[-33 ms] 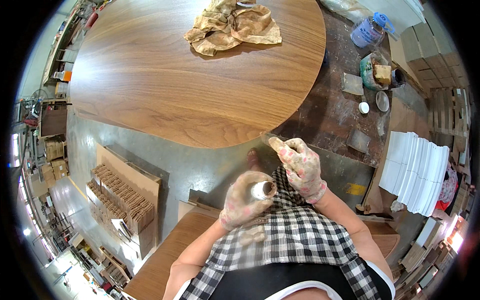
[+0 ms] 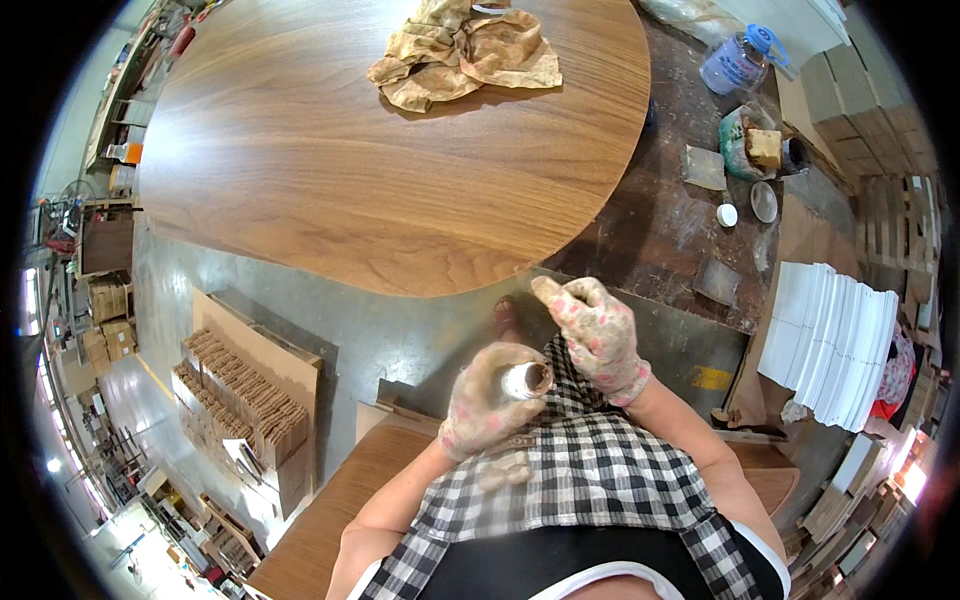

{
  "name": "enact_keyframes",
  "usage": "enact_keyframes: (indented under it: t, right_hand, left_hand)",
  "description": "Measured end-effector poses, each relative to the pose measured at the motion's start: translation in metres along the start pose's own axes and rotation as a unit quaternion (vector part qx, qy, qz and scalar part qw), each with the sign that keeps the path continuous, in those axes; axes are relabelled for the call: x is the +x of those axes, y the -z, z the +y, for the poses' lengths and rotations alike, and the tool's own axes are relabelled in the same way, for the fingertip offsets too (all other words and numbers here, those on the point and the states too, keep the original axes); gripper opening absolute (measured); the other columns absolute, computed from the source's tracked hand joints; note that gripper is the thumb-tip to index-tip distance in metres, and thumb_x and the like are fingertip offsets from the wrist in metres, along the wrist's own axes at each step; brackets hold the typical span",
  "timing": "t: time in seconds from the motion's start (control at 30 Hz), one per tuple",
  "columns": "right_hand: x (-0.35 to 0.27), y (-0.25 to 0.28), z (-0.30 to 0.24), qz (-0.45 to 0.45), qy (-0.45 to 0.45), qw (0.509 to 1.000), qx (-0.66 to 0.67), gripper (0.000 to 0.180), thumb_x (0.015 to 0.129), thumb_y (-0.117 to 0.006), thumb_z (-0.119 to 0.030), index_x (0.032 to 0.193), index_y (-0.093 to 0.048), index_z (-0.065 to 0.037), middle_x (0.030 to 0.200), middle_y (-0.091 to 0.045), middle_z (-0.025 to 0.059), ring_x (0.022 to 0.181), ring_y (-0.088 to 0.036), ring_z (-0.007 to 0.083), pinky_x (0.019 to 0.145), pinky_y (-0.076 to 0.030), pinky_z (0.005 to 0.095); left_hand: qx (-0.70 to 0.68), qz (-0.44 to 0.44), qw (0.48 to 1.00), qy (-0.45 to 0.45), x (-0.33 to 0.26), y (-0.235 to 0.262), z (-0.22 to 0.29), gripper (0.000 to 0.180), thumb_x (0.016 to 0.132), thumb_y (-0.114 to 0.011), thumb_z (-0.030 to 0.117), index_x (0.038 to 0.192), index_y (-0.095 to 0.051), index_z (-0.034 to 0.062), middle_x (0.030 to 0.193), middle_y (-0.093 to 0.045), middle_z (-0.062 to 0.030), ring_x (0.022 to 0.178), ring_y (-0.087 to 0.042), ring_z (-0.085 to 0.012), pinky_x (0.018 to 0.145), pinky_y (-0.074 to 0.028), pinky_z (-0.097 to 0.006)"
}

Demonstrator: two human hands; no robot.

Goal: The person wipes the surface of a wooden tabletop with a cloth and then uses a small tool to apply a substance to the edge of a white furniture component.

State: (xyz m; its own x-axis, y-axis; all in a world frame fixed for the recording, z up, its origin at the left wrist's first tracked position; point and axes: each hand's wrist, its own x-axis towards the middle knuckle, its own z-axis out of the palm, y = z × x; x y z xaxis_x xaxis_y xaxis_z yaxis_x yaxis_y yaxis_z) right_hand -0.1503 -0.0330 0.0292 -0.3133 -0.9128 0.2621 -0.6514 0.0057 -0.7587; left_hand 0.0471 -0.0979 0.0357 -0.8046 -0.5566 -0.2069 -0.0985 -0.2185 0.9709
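Observation:
My left hand (image 2: 482,402), in a stained glove with pink spots, is wrapped round a small white jar (image 2: 526,381). The jar's open mouth shows brown stuff inside. To its right and a little farther off, my right hand (image 2: 598,335) wears a matching glove. Its index finger points towards the table edge while the other fingers are curled in. Whether a thin thing sits in those fingers, I cannot make out. Just beyond the fingertip lies the rounded edge of a wood-grain tabletop (image 2: 400,190). A crumpled, stained tan cloth (image 2: 465,58) rests on the tabletop's far part.
On a dark worn bench (image 2: 650,230) at right stand a blue-capped bottle (image 2: 735,65) and a bag with a yellow sponge (image 2: 765,148). A white cap (image 2: 727,215) lies nearby. Stacked white sheets (image 2: 830,340) are at far right, brown slats (image 2: 245,390) at left.
My right hand has shifted very slightly, its index fingertip drawing a little back from the table edge. The left hand and the jar stay where they were.

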Motion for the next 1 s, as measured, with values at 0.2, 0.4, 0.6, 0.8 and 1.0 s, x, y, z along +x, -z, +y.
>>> enact_keyframes:
  t: [0.2, 0.4, 0.6, 0.8, 1.0]
  right_hand:
    - [-0.003, 0.008, 0.003, -0.003, 0.001, 0.999, 0.037, 0.047, 0.079, -0.063, 0.0, 0.124, -0.066, -0.009, 0.091, -0.063, 0.0092, 0.076, -0.065, 0.0249, 0.063, -0.054, 0.0333]
    - [-0.003, 0.013, 0.003, -0.013, -0.008, 1.0, 0.026, 0.046, 0.078, -0.064, -0.002, 0.123, -0.067, -0.01, 0.091, -0.063, 0.0095, 0.077, -0.066, 0.0241, 0.065, -0.055, 0.0331]
    - [-0.006, 0.017, 0.006, 0.05, -0.035, 0.997, 0.053, 0.045, 0.08, -0.062, 0.001, 0.124, -0.066, -0.009, 0.089, -0.063, 0.0094, 0.074, -0.065, 0.0246, 0.064, -0.054, 0.0329]
    - [-0.01, 0.011, 0.008, 0.022, -0.009, 0.997, 0.07, 0.048, 0.081, -0.061, 0.001, 0.127, -0.065, -0.01, 0.088, -0.061, 0.0099, 0.072, -0.064, 0.0249, 0.063, -0.054, 0.0333]
    - [-0.01, 0.007, 0.011, 0.051, -0.029, 0.995, 0.075, 0.043, 0.083, -0.061, -0.002, 0.125, -0.066, -0.011, 0.089, -0.062, 0.0101, 0.073, -0.064, 0.0249, 0.064, -0.054, 0.0336]
  left_hand:
    - [-0.016, 0.006, 1.0, 0.013, 0.0, -0.001, 0.0, 0.051, 0.076, -0.08, 0.011, 0.119, -0.054, 0.0043, 0.114, -0.064, -0.0123, 0.106, -0.062, -0.0241, 0.093, -0.05, -0.038]
    - [-0.015, 0.001, 0.999, 0.035, 0.0, -0.005, 0.0, 0.053, 0.074, -0.079, 0.008, 0.119, -0.054, 0.0037, 0.117, -0.063, -0.0129, 0.108, -0.061, -0.0248, 0.095, -0.048, -0.038]
    - [-0.093, 0.018, 0.993, 0.068, 0.0, -0.008, 0.001, 0.052, 0.073, -0.078, 0.004, 0.12, -0.054, 0.0031, 0.12, -0.062, -0.0127, 0.111, -0.059, -0.024, 0.097, -0.047, -0.038]
    - [-0.045, -0.002, 0.998, 0.035, 0.002, -0.007, 0.004, 0.053, 0.075, -0.077, 0.004, 0.122, -0.053, 0.003, 0.12, -0.061, -0.0128, 0.112, -0.058, -0.0242, 0.099, -0.047, -0.039]
    - [-0.093, 0.007, 0.993, 0.078, 0.003, -0.008, 0.006, 0.053, 0.075, -0.077, 0.004, 0.122, -0.053, 0.0029, 0.12, -0.061, -0.0125, 0.113, -0.058, -0.0229, 0.099, -0.046, -0.038]
